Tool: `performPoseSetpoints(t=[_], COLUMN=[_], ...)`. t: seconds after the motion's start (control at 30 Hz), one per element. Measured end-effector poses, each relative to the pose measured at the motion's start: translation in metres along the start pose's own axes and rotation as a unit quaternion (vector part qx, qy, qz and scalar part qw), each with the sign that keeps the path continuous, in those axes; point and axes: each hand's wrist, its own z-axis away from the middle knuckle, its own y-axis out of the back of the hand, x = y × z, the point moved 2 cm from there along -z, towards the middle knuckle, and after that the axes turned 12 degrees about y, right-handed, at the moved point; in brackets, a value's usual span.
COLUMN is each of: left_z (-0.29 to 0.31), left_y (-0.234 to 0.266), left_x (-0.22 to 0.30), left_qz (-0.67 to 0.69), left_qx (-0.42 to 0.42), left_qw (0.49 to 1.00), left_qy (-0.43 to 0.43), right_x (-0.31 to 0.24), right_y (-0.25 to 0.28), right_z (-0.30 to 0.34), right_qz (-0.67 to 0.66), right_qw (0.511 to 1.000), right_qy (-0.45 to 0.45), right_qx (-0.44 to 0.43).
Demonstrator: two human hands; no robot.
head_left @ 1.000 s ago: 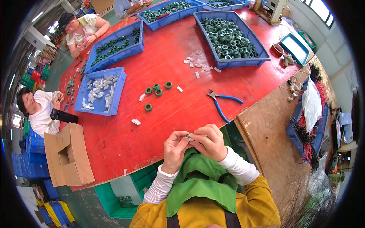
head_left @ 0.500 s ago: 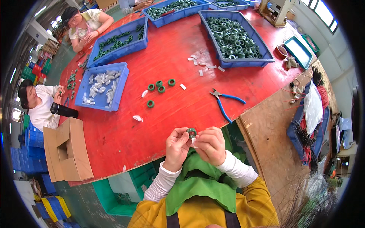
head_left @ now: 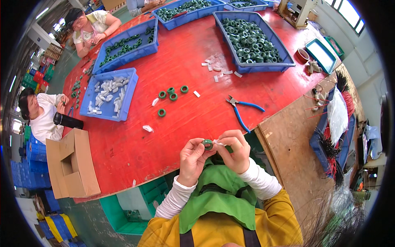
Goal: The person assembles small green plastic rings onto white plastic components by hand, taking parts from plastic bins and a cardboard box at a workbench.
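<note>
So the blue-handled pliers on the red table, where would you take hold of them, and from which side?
Grip the pliers by the two blue handles, coming from above on the near, right-hand side. They lie flat with the handles splayed toward the right hand and the metal jaws pointing away toward the tray of green rings, so the handles are the closest, widest part.

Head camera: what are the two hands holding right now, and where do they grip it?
The left hand pinches a small green ring by its rim in its fingers; the right hand holds a small white piece against the ring.
</note>
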Motion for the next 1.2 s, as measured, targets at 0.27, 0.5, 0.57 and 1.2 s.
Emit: performPoseSetpoints(t=[0.27,0.5,0.57,1.2], left_z=[0.001,0.001,0.002,0.002], left_y=[-0.001,-0.002,-0.003,0.0], left_x=[0.003,0.004,0.003,-0.002], left_qz=[-0.073,-0.086,-0.084,-0.037], left_qx=[-0.002,0.001,0.006,-0.057], left_qw=[0.997,0.996,0.996,0.997], left_qy=[-0.018,-0.007,-0.001,0.044], right_x=[0.005,0.007,0.009,0.021], right_y=[0.004,0.004,0.004,-0.007], right_z=[-0.015,-0.016,-0.016,0.026], right_qz=[0.003,-0.001,-0.002,-0.342], right_qw=[1.0,1.0,1.0,0.882], right_qy=[0.009,-0.004,-0.013,-0.316], right_qx=[-0.014,-0.009,-0.009,-0.065])
